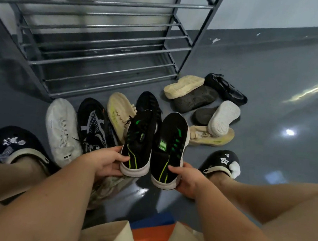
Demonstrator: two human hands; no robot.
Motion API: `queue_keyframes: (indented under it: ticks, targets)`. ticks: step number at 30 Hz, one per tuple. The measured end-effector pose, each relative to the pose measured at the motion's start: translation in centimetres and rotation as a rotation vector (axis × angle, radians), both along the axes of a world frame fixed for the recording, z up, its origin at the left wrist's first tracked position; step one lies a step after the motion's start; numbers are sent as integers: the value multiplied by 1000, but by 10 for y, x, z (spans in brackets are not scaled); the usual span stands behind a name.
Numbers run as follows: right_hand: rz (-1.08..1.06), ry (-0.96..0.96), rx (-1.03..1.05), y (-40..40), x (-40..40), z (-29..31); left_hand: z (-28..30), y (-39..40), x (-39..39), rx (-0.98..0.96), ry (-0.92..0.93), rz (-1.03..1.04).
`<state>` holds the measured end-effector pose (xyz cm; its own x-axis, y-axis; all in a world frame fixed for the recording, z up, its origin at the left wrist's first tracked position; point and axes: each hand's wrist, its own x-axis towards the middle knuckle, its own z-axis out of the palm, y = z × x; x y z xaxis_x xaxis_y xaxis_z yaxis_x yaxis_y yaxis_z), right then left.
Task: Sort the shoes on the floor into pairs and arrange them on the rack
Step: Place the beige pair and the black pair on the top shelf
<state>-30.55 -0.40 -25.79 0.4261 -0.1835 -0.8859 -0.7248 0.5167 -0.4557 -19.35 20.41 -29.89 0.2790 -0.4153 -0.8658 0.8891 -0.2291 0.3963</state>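
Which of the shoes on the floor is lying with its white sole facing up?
The small shoe with the white sole, right of the held black and green pair. It rests on a beige sneaker. The other upturned soles are cream or dark grey.

Rack [105, 32] behind shoes on floor [261, 77]; held pair [154, 144] side by side before them, between hands [111, 161].
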Motion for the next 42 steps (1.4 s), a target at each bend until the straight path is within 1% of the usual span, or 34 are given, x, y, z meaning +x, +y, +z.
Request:
queue_keyframes:
  ticks: [4, 8, 10, 16, 19, 23, 26, 34, 37, 42]
  targets:
    - [6, -47, -7, 1, 18, 4, 10, 2, 4, -58, -14, 77]
    - [84, -106, -5, -12, 45, 25, 32, -5, 16, -104, -110, 108]
    - [121, -136, -36, -23, 62, 42, 49, -13, 26, -125, -155, 127]
    - [221, -325, -67, -49, 115, 106, 108, -30, 70, -156, -331, 185]
    - [213, -374, -77, -52, 129, 140, 149, -31, 87, -152, -406, 161]
    - [173, -415, -118, -46, 138, 181, 207, -29, 101, -115, -487, 92]
    - [130, -465, -126, -43, 141, 213, 242, -22, 102, -156, -474, 101]
    - [136, -574, -130, -56, 124, 278, 315, -23, 76, -209, -571, 112]
    - [128, -599, -139, -64, 128, 306, 351, -32, 76, -180, -632, 109]
    - [124, -673, -129, -79, 141, 344, 392, -46, 80, -169, -650, 112]
